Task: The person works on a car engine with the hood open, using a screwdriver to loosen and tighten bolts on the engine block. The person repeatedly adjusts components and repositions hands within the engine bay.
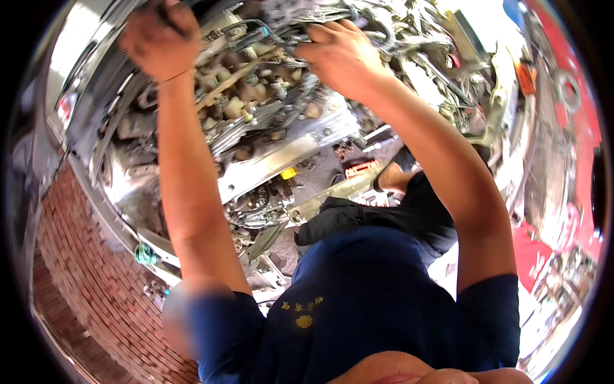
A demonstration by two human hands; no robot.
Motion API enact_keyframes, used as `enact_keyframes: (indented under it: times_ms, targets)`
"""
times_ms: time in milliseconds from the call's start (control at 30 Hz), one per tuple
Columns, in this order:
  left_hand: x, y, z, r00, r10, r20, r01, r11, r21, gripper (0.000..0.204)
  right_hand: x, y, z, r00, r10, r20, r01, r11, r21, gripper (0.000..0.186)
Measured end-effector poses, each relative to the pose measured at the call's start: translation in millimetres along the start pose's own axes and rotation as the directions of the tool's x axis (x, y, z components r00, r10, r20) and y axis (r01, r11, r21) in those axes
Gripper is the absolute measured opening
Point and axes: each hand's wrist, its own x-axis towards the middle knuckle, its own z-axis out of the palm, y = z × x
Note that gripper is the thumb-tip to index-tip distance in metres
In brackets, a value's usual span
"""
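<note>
Both my arms stretch over an open engine bay with a greasy, partly stripped engine (pixel 246 89). My left hand (pixel 160 40), smudged dark, is curled closed at the far left above the bay's edge. A dark thing shows at its fingers, too blurred to name. Farther right, my right hand (pixel 345 59) bends its fingers down among hoses and wiring (pixel 377 25) beside the engine. Its fingertips are partly hidden, and I cannot make out what they grip. Between my forearms lies a bare metal crossbar (pixel 294 153) along the bay's near side.
Below the crossbar are a yellow piece (pixel 289 173) and an orange-red piece (pixel 361 168). A person's leg in dark trousers (pixel 384 214) is close by. Brick paving (pixel 96 256) lies at left. Red panelling (pixel 563 38) and an orange object (pixel 526 77) are at right.
</note>
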Motion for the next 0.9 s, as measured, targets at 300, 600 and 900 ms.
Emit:
enact_keyframes:
  times_ms: [300, 600, 900]
  targets:
    - [10.4, 27.2, -5.5, 0.996, -0.047, 0.072, 0.058, 0.986, -0.157, 0.027, -21.8, -1.5, 2.8, 0.95, 0.299, -0.086, -0.247, 0.893, 0.375, 0.036]
    - [5.1, 2.1, -11.4, 0.997, 0.038, 0.065, -0.025, 0.982, -0.186, 0.025, -172.2, 17.9, -12.9, 0.572, 0.772, 0.277, -0.008, -0.332, 0.943, 0.041]
    - [11.4, 93.7, -142.3, 0.653, -0.454, 0.606, 0.656, -0.06, -0.752, 0.015, -258.5, 19.7, -13.5, 0.622, 0.586, 0.519, -0.503, -0.209, 0.839, 0.019]
